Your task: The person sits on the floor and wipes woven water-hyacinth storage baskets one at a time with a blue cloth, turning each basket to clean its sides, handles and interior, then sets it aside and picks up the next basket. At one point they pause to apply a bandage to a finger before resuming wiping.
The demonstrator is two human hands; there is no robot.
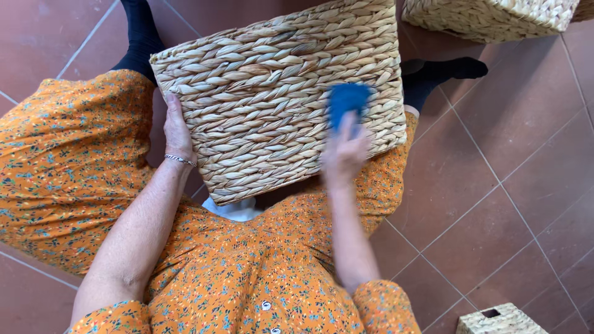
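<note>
- A large woven basket (272,93) of pale braided straw rests tilted on the person's lap, one broad flat side turned up toward the camera
- The left hand (176,130) lies flat against the basket's left edge, fingers (171,105) held together and stretched along the weave, bracing that side; a thin silver bracelet (180,160) circles the wrist
- The right hand (343,151) presses a blue cloth (348,102) onto the upturned face of the basket, near its right edge
- The fingers of that hand are blurred; they look loosely closed over the lower part of the cloth, but how far they are spread I cannot tell
- The person wears an orange floral dress (247,272) and dark socks (442,71), feet set on a reddish tiled floor (507,185)
- A second woven basket (495,18) sits on the floor at the upper right, well apart from both hands
- A smaller woven box (498,320) shows at the bottom right edge
- Something white (232,210) peeks out beneath the basket's lower edge, against the dress
</note>
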